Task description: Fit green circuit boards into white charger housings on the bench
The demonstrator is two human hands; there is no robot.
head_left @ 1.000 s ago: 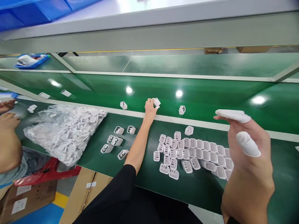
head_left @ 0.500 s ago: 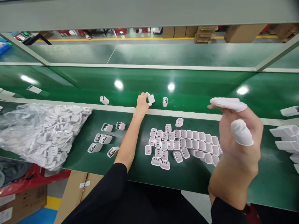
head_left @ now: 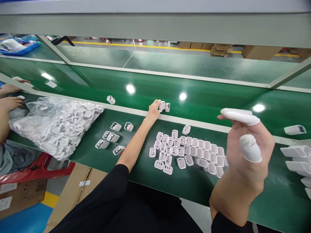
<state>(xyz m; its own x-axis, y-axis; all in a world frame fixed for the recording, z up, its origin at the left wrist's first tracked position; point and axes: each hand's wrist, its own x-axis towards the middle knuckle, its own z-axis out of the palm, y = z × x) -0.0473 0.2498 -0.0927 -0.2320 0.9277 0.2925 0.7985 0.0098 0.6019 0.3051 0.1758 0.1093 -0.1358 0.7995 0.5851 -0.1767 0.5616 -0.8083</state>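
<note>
Can see, well left of the housing cluster (head_left: 187, 149), 2 hands (head_left: 12, 103) of a co-worker, too blurred to tell the grip. Left of the cluster but nearer, a clear plastic bag (head_left: 66, 127) of flat white pieces. Left of the cluster and lower, a red seat (head_left: 46, 171) and a cardboard box (head_left: 70, 189). Just left of the cluster, 6 loose housings (head_left: 113, 137) on the green bench (head_left: 143, 176); farther back, 1 tilted housing (head_left: 111, 99) past the white rail (head_left: 136, 110). Pinching 1 white housing (head_left: 162, 105) between thumb and fingers of the left hand (head_left: 153, 110), behind the cluster's left end. Immediately right of that, also behind the cluster, 1 standing housing (head_left: 167, 107); cannot tell touching from barely apart. Just behind the cluster's rows, 1 separate housing (head_left: 186, 129). Holding the right hand (head_left: 235, 139) wide above the cluster's right end, thumb well apart from fingers, wearing white finger cots (head_left: 250, 148). Well right of the cluster, 1 lying housing (head_left: 295, 129) and, nearer the body, stacked white shells (head_left: 300, 166), cut off by the view's edge.
</note>
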